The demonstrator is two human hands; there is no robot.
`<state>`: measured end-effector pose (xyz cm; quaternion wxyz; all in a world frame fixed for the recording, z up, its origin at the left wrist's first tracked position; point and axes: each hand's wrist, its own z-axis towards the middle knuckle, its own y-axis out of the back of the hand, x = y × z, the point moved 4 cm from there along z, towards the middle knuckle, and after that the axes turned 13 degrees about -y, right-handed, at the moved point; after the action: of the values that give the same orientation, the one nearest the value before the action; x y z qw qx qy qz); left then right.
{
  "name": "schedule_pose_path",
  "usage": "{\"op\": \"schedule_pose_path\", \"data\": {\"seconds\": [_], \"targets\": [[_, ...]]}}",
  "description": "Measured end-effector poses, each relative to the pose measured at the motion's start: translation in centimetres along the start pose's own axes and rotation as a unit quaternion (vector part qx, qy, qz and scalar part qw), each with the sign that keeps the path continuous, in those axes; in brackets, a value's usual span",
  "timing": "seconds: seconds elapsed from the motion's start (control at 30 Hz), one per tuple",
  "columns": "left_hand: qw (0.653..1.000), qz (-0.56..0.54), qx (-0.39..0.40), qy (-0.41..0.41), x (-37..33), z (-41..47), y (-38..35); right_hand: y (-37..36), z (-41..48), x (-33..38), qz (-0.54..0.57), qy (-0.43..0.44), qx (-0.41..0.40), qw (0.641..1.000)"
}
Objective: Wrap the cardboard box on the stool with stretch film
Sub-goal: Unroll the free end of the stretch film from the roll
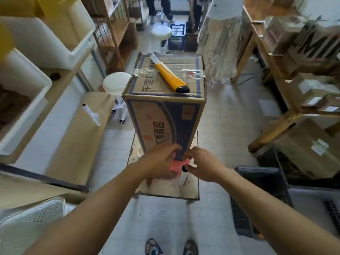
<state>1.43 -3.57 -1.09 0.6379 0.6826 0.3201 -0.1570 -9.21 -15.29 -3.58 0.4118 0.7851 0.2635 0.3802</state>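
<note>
A tall cardboard box (165,116) with blue print stands upright on a worn square stool (165,196). Clear film strips cross its top. A yellow utility knife (170,76) lies on the top. At the foot of the box's near face, my left hand (160,161) pinches a pink piece (176,166) against the box. My right hand (204,164) is closed around a small stretch film roll (184,176) with a black end, held upright just in front of the box. My fingers hide much of the roll.
A second film roll (91,112) lies on flat cardboard at the left. A white round stool (116,83) stands behind it. Wooden shelves with boxes line the right, and a black crate (261,183) sits at my right. A person sits far back.
</note>
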Motion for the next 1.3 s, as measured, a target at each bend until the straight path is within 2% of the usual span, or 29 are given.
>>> {"op": "schedule_pose_path", "data": {"seconds": [0.1, 0.27, 0.43, 0.53, 0.63, 0.73, 0.87, 1.03, 1.17, 1.3], "targets": [[0.998, -0.007, 0.055, 0.017, 2.1, 1.7, -2.8, -3.8, 2.5, -2.2, -0.03, -0.024, 0.021, 0.999], [0.999, 0.003, 0.054, -0.007, 4.9, 2.8, -6.7, -9.5, 5.1, -5.0, -0.074, -0.075, 0.029, 0.994], [0.999, -0.025, 0.042, 0.014, 6.0, 2.7, -8.7, -11.4, 4.6, -6.4, -0.092, -0.062, -0.009, 0.994], [0.998, -0.057, 0.009, 0.034, 5.3, 1.8, -8.8, -9.0, 2.2, -6.4, -0.062, -0.043, -0.028, 0.997], [0.993, -0.103, -0.017, 0.054, 3.3, 0.5, -8.1, -4.3, -1.6, -5.3, -0.022, 0.01, -0.07, 0.997], [0.987, -0.155, -0.046, 0.017, -0.6, -0.9, -6.8, 0.5, -5.8, -3.5, 0.006, 0.055, -0.12, 0.991], [0.956, -0.258, -0.139, -0.029, -6.2, -3.1, -3.6, 4.8, -10.3, -1.0, 0.045, 0.089, -0.171, 0.98], [0.942, -0.2, -0.254, -0.094, -10.5, -5.6, 0.6, 7.0, -13.6, 1.9, 0.065, 0.137, -0.204, 0.967], [0.934, -0.159, -0.309, -0.087, -10.9, -7.4, 3.1, 8.3, -14.8, 3.6, 0.104, 0.146, -0.23, 0.956], [0.918, -0.18, -0.339, -0.104, -11.2, -8.6, 5.4, 9.2, -15.3, 6.3, 0.186, 0.142, -0.224, 0.946]]}}
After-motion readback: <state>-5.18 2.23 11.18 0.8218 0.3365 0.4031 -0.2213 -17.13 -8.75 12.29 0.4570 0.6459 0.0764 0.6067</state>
